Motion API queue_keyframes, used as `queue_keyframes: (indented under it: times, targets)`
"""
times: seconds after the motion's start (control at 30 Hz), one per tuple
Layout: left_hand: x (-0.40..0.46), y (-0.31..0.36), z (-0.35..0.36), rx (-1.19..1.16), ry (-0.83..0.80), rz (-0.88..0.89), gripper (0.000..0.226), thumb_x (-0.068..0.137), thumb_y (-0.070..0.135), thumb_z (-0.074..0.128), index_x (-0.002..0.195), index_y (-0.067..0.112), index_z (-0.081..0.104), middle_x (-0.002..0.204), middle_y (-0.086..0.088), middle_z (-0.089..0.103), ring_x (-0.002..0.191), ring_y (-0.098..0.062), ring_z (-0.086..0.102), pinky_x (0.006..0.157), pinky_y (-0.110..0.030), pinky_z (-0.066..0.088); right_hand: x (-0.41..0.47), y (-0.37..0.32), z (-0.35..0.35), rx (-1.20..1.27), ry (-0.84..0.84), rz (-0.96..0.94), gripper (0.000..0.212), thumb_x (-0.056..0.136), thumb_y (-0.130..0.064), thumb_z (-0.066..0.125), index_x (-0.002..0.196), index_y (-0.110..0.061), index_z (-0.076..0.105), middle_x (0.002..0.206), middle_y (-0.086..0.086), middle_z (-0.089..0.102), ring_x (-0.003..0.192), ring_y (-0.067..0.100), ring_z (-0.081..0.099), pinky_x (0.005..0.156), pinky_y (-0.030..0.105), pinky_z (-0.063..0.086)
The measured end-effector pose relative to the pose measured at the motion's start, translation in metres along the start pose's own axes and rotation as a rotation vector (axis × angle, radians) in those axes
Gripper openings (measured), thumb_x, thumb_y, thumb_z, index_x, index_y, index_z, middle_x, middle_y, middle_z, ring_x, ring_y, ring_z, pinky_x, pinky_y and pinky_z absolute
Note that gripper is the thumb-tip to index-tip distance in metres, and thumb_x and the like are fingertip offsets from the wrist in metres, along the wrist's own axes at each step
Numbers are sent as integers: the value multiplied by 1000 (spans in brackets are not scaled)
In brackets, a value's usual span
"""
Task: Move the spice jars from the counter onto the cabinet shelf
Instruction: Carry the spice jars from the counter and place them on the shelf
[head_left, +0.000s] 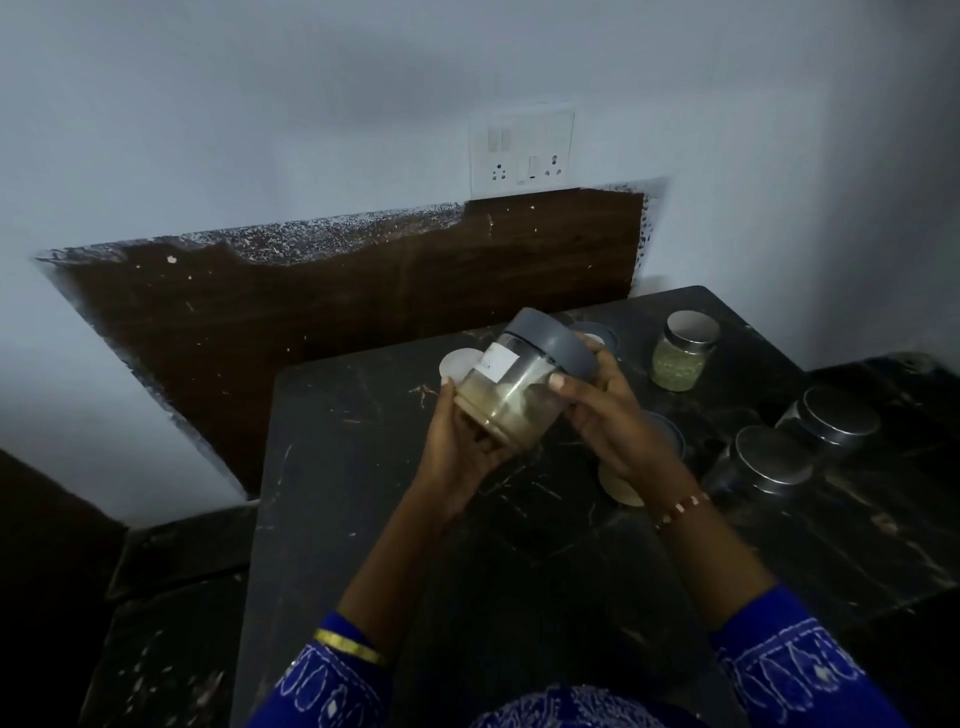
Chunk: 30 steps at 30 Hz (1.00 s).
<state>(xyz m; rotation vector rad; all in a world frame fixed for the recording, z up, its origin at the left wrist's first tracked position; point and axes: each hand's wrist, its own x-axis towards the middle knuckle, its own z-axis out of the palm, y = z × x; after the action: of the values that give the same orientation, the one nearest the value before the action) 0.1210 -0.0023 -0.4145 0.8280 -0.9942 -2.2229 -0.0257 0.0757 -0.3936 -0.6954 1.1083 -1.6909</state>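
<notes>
A clear spice jar with a grey lid, a white label and pale powder inside is held tilted above the black counter. My left hand cups its base from below and my right hand grips it near the lid. On the counter stand a glass jar of green spice with a steel lid, two steel-lidded jars at the right, and more grey-lidded jars partly hidden behind my hands. No cabinet shelf shows.
A white disc-like lid lies behind the held jar. A dark wooden backsplash and a white wall with a switch-and-socket plate rise behind the counter. Lower dark ledges lie left and right.
</notes>
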Motion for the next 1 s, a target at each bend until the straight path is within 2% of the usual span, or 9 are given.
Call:
queue_keyframes:
  times: [0.07,0.2,0.3,0.47,0.6,0.73,0.83,0.93,1.0]
  targets:
    - [0,1,0,-16,-45,-13,59,94,54,22,138,17,39,129,-16,55,105,-27,59,75,-35,54,2,0,5,18,41,-34,71,71,3,66,131,-19,33,118,5,52,104,20,58,77,26,57]
    - [-1,0,1,-41,-31,95,52,96,40,33,137,9,40,132,-19,54,119,-32,55,92,-39,49,1,3,12,-16,171,-56,41,91,-2,51,127,-16,38,106,4,60,95,17,62,73,26,57]
    - [1,0,4,19,-15,204,47,93,24,44,137,6,39,133,-21,52,118,-32,56,94,-39,50,1,4,18,-74,167,-29,46,94,-11,49,137,-10,34,106,1,62,99,18,61,77,29,54]
    - [5,16,27,64,-15,335,42,94,16,43,135,7,40,121,-12,59,100,-17,64,78,-26,57,14,-22,18,-112,106,-78,50,93,-12,51,140,-14,34,104,0,65,107,24,60,88,39,51]
    - [12,45,61,152,-25,461,35,95,13,41,130,9,45,110,-4,62,89,-6,66,70,-18,56,35,-63,22,-196,19,-174,54,90,-14,57,140,-13,35,105,-1,66,101,16,63,83,31,54]
    - [22,97,99,223,-3,618,40,96,13,40,135,8,41,122,-9,58,106,-14,60,89,-28,53,59,-126,37,-275,-53,-325,51,90,-14,56,138,-18,39,108,-2,66,108,17,62,93,36,52]
    - [25,144,131,305,7,752,43,96,16,40,139,11,38,135,-9,52,114,-17,56,89,-26,52,78,-177,53,-325,-84,-452,53,90,-19,57,140,-24,37,122,4,61,111,18,60,90,32,53]
    - [22,190,165,429,55,915,45,97,19,39,142,15,35,135,1,47,110,-7,55,87,-20,51,96,-229,70,-392,-97,-600,55,91,-25,56,142,-26,35,132,6,54,116,22,57,91,33,53]
    - [20,220,184,523,118,1029,44,97,24,41,141,18,36,137,1,44,118,-12,52,100,-28,48,104,-261,82,-390,-128,-663,58,87,-31,59,141,-25,37,128,8,56,114,23,58,91,36,53]
